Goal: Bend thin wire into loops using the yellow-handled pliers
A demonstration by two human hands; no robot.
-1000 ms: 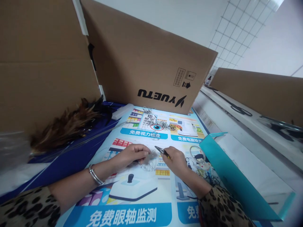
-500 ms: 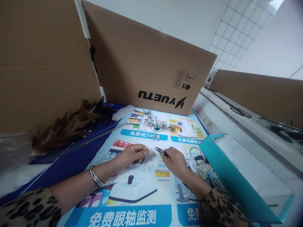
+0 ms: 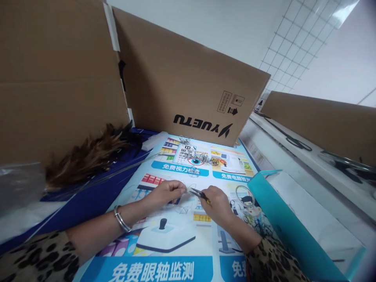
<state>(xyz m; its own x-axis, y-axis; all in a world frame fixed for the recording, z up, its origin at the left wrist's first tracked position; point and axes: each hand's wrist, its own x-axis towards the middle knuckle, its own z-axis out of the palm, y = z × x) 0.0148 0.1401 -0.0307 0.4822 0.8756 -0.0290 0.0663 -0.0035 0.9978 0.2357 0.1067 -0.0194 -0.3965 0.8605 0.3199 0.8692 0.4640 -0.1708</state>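
Note:
My left hand (image 3: 169, 194) pinches a thin bent wire piece (image 3: 184, 209), whose fine loops hang below the fingers and stick up above them. In my right hand (image 3: 216, 201) is a pair of pliers (image 3: 197, 192) with dark, narrow jaws and a bit of yellow on the handle. The plier tips point left and lie at the wire, close to my left fingertips. Whether the jaws grip the wire is too small to tell. Both hands are above a printed poster (image 3: 176, 244) with blue caption bands.
Tangled wire pieces (image 3: 205, 158) lie farther back on the poster. Brown feathers (image 3: 88, 154) are at left, beside a clear plastic bag (image 3: 20, 192). Cardboard panels (image 3: 182, 74) stand behind. To the right are a wire coil (image 3: 245, 196) and a teal open box (image 3: 296, 223).
The pliers have moved left and slightly down, so their tips now meet the wire by my left fingers. My left hand stays pinched, and the view has shifted slightly.

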